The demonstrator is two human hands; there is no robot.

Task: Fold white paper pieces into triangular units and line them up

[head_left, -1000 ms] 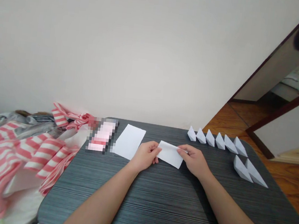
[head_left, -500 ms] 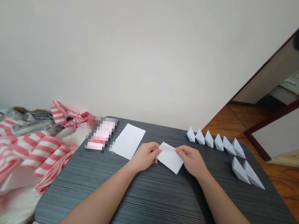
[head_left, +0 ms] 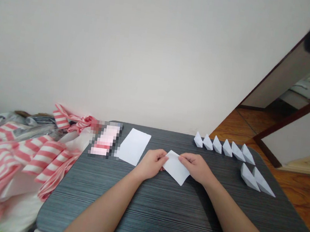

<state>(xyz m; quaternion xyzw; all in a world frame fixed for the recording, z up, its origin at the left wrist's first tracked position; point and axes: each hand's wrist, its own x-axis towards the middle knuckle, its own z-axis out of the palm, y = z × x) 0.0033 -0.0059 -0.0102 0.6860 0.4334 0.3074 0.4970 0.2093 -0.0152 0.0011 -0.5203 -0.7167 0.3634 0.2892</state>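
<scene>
A folded piece of white paper [head_left: 176,167] is held between my two hands above the dark table [head_left: 171,216]. My left hand [head_left: 151,163] pinches its left corner between thumb and fingers. On the other side, my right hand [head_left: 197,168] grips the upper right edge, thumb on top. The lower corner of the paper points toward me. To the left of my left hand lies a flat white sheet stack or sheet [head_left: 134,146]; which of these I cannot tell. Several folded paper boats [head_left: 227,148] stand in a row at the back right, with two more boats [head_left: 249,177] nearer.
A blurred-out rectangular item [head_left: 105,140] lies at the table's left back. Beyond the left edge is a heap of clothes with red-and-white striped fabric [head_left: 44,155]. A pale wall [head_left: 151,55] rises behind the table. Wooden floor [head_left: 304,189] shows at the right.
The folded paper has tilted, its lower corner coming closer to me. My right hand has slid slightly left along its upper edge, so the hands are a little closer together.
</scene>
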